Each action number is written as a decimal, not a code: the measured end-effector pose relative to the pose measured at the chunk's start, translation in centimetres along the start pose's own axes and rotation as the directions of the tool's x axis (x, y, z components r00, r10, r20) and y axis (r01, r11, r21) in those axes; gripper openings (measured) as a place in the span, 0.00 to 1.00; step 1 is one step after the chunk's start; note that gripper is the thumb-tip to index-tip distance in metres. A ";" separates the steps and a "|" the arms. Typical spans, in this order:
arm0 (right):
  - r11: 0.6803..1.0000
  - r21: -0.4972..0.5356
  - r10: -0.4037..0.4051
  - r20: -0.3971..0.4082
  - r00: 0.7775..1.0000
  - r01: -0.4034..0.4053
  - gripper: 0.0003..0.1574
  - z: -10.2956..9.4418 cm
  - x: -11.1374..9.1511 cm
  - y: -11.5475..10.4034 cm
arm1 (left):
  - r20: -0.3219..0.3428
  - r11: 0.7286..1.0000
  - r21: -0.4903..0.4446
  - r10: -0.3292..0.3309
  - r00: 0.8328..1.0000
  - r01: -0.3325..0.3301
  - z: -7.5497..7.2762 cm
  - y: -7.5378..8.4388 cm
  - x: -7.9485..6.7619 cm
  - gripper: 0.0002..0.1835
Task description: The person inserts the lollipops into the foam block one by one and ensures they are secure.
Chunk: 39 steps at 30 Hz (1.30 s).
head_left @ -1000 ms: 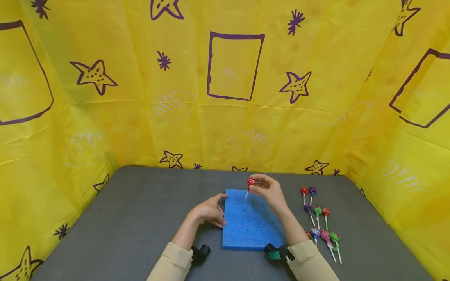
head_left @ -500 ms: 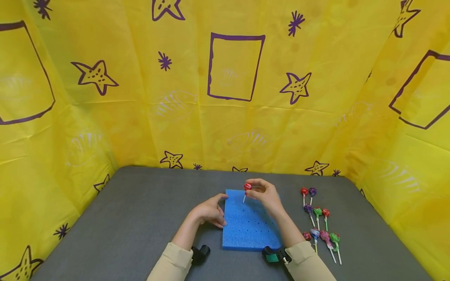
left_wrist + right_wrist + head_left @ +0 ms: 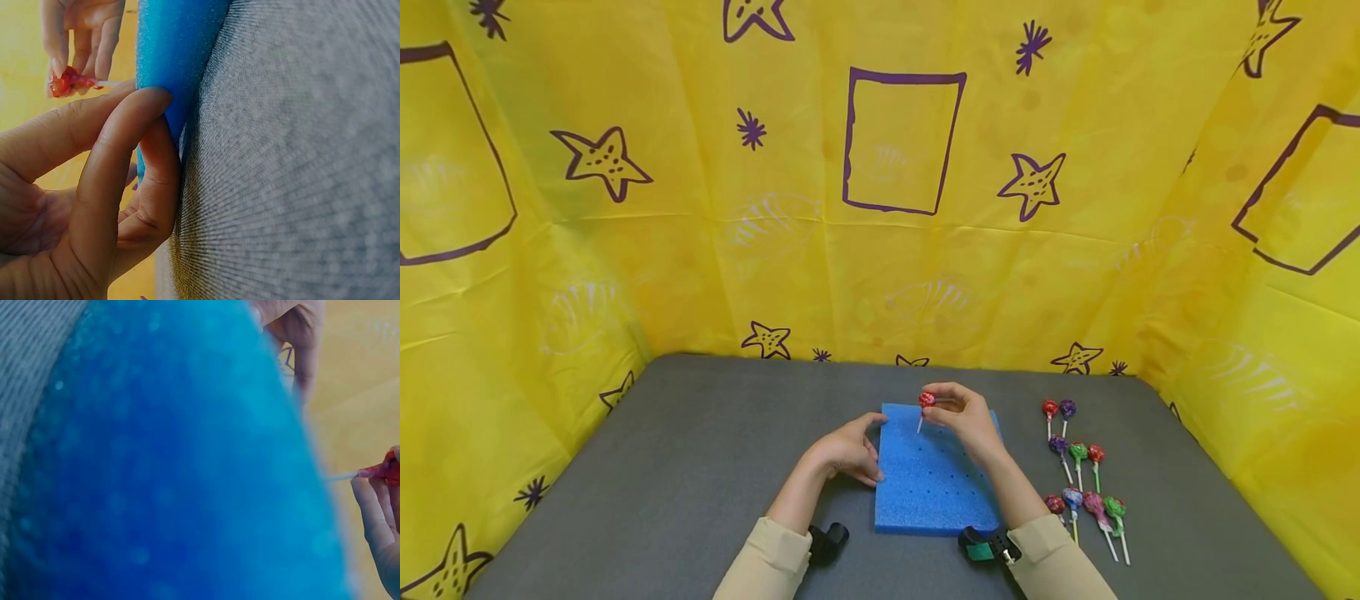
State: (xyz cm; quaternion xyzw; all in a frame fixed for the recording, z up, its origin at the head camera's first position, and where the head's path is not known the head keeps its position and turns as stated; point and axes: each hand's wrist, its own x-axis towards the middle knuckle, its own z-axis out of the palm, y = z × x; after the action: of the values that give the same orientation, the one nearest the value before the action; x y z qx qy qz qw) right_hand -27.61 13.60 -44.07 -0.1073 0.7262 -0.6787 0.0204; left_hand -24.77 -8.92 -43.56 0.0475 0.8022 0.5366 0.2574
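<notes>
Between thumb and fingers, my right hand (image 3: 967, 417) pinches a red-wrapped lollipop (image 3: 928, 401) by its head. Its white stick points down at the far part of a blue foam board (image 3: 917, 508), which has rows of small holes. The same lollipop (image 3: 65, 83) shows behind the board in the left wrist view. My left hand (image 3: 846, 450) holds the board's left edge. Bent fingers (image 3: 103, 169) press against the foam side in the left wrist view. The foam (image 3: 175, 462) fills most of the right wrist view, with the right hand (image 3: 384, 525) at its right edge.
Right of the board, several wrapped lollipops lie in rows, among them a purple one (image 3: 1067, 408), a green one (image 3: 1078, 452) and a pink one (image 3: 1094, 505). The grey table (image 3: 700, 467) is enclosed by a yellow patterned cloth (image 3: 775, 275).
My right hand has moved slightly left and down with the lollipop, bringing the stick nearer the board, then almost stopped. My left hand and the board stay in place.
</notes>
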 end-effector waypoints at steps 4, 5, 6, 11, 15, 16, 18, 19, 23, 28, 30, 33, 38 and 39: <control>1.000 -0.014 0.004 -0.009 1.000 -0.004 0.26 0.0 0.0 0.0 | 0.000 1.000 0.001 -0.008 1.000 0.008 -0.1 0.0 0.1 0.50; 1.000 -0.016 0.011 -0.013 1.000 -0.011 0.26 0.0 0.1 0.0 | -0.001 1.000 0.000 -0.011 1.000 0.011 -0.1 0.0 0.1 0.50; 1.000 -0.020 0.012 -0.015 1.000 -0.013 0.26 0.0 0.1 0.0 | -0.002 1.000 -0.002 -0.014 1.000 0.014 -0.1 0.1 0.1 0.50; 0.999 -0.036 0.016 -0.007 1.000 -0.016 0.27 0.0 0.2 0.3 | 0.003 1.000 -0.009 -0.009 1.000 0.009 -0.1 0.1 0.2 0.51; 0.999 -0.048 0.011 0.007 1.000 -0.010 0.27 0.1 0.1 0.5 | 0.017 1.000 -0.018 0.011 1.000 -0.011 -0.2 0.2 0.1 0.51; 0.999 -0.050 0.010 0.010 1.000 -0.009 0.27 0.1 0.1 0.5 | 0.019 1.000 -0.021 0.014 1.000 -0.014 -0.2 0.2 0.1 0.51; 0.999 -0.053 0.010 0.014 1.000 -0.009 0.26 0.1 0.0 0.4 | 0.022 1.000 -0.024 0.016 1.000 -0.016 -0.2 0.2 0.1 0.51; 0.998 -0.057 0.008 0.018 1.000 -0.007 0.25 0.1 0.0 0.4 | 0.023 1.000 -0.024 0.017 1.000 -0.016 -0.2 0.2 0.1 0.50; 0.998 -0.065 0.010 0.019 1.000 -0.009 0.24 0.1 0.0 0.6 | 0.027 0.999 -0.028 0.021 0.999 -0.020 -0.2 0.2 0.1 0.51; 0.998 -0.068 0.011 0.017 1.000 -0.010 0.24 0.2 0.1 0.8 | 0.023 1.000 -0.025 0.019 1.000 -0.018 -0.2 0.1 0.1 0.51; 0.998 -0.070 0.012 0.018 1.000 -0.011 0.23 0.2 0.1 0.9 | 0.021 1.000 -0.022 0.016 1.000 -0.015 -0.1 0.1 0.1 0.50; 0.998 -0.068 0.015 0.019 1.000 -0.014 0.24 0.2 0.0 0.9 | 0.020 1.000 -0.020 0.011 1.000 -0.010 -0.1 0.1 0.0 0.50; 0.998 -0.067 0.018 0.020 1.000 -0.016 0.24 0.2 0.0 1.0 | 0.024 1.000 -0.021 0.007 1.000 -0.006 -0.2 0.1 0.1 0.50; 0.998 -0.066 0.018 0.021 1.000 -0.017 0.24 0.2 0.0 1.0 | 0.023 1.000 -0.022 0.007 1.000 -0.006 -0.2 0.1 0.1 0.50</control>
State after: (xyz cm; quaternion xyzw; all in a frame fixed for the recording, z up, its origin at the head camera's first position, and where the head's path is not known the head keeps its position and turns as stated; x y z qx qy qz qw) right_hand -27.74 13.49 -45.06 -0.1090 0.7487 -0.6531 0.0308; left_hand -24.91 -9.00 -43.48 0.0537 0.7931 0.5454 0.2656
